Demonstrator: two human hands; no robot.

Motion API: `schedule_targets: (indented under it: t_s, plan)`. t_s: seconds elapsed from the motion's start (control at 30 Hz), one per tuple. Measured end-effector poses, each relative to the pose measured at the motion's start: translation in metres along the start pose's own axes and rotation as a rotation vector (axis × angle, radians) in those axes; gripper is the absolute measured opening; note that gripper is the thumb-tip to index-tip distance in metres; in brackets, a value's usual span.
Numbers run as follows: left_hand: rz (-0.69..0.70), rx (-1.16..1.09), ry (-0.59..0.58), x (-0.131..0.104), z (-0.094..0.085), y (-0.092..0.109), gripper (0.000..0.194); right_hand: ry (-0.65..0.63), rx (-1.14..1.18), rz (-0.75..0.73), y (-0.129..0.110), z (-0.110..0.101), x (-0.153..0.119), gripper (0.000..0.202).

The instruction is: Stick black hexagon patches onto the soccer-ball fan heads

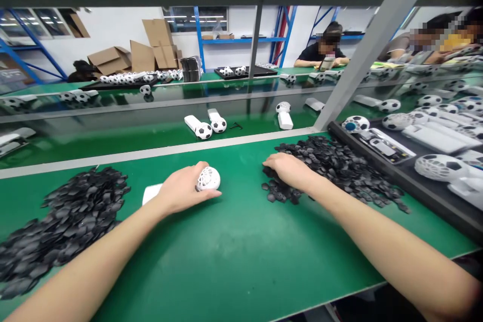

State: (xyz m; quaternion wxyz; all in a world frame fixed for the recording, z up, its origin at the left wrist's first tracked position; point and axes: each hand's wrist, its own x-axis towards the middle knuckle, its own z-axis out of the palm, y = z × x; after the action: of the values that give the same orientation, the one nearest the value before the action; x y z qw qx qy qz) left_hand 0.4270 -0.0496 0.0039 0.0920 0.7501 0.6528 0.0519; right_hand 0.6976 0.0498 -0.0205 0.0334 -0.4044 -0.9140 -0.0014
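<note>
My left hand (184, 188) is closed around a white soccer-ball handheld fan (209, 179), low over the green bench. Its round head with open lattice points right, and the white handle sticks out behind my wrist. Over the left edge of a heap of small flat black pieces (332, 161) is my right hand (285, 168), fingers curled together and pointing down. The fingertips are partly hidden, so what they pinch cannot be made out. A second heap of black pieces (83, 206) spreads left of my left forearm.
A black tray (426, 206) full of ball-headed fans stands at the right. Several fans (204, 130) lie on the green belt (158, 136) beyond a pale rail (113, 158). A slanted metal post (362, 50) rises ahead on the right. Co-workers (324, 50) sit across the line.
</note>
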Motion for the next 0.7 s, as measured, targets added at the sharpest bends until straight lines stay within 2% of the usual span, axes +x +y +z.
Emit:
schedule_targets:
  t_s: [0.13, 0.3, 0.4, 0.5, 0.6, 0.7]
  plan:
    - [-0.109, -0.065, 0.034, -0.001, 0.013, 0.020, 0.070, -0.006, 0.028, -0.027, 0.006, -0.001, -0.001, 0.023]
    - [-0.047, -0.128, 0.028, 0.002, 0.016, 0.026, 0.073, -0.014, 0.092, -0.029, 0.007, -0.006, 0.002, 0.015]
    - [0.026, -0.143, -0.008, 0.001, 0.015, 0.022, 0.073, -0.011, 0.118, -0.018, -0.004, -0.013, 0.000, 0.013]
    - [0.036, -0.141, -0.016, -0.002, 0.015, 0.020, 0.073, 0.016, 0.201, 0.019, -0.022, -0.018, -0.002, 0.013]
    - [0.013, -0.122, 0.004, -0.004, 0.017, 0.023, 0.074, 0.024, 0.324, 0.005, -0.037, -0.014, -0.001, 0.012]
    - [0.017, -0.106, 0.020, -0.003, 0.019, 0.024, 0.073, 0.029, 0.374, -0.028, -0.043, -0.005, 0.000, 0.018]
